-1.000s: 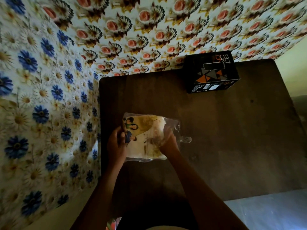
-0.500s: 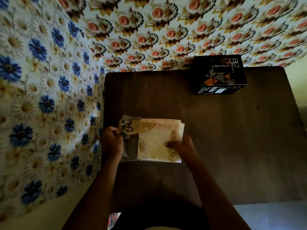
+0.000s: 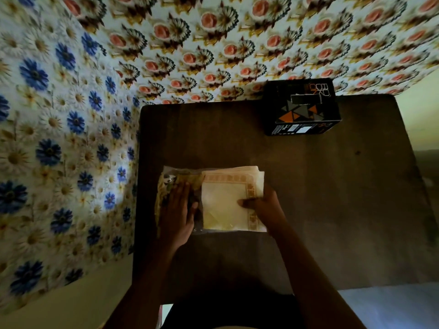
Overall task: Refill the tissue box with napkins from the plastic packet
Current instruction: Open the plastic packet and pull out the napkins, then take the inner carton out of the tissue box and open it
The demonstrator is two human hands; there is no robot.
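A dark brown table (image 3: pixel 308 198) stands in a corner, with blue-daisy wallpaper (image 3: pixel 59 138) on the left and a pink-rose pattern (image 3: pixel 237 43) behind it. Near the table's front left, the left hand (image 3: pixel 177 210) lies flat, fingers spread loosely, palm pressing down on the plastic packet (image 3: pixel 166 186), which is flattened against the table with its printed face up. The right hand (image 3: pixel 263 205) pinches the right edge of the stack of napkins (image 3: pixel 228 200), thumb on top and the other fingers hidden beneath. The napkins are cream with a brown patterned border; the stack lies flat, sticking out of the packet's right end, its left part apparently still under the clear plastic. Packet and stack together form one long shape running left to right across the table, the packet's open end facing right. Well apart, at the table's far edge and touching or nearly touching the back wall, sits the black tissue box (image 3: pixel 303 108), its long axis also left to right, with orange and grey triangles on top and a dark slot in the lid.
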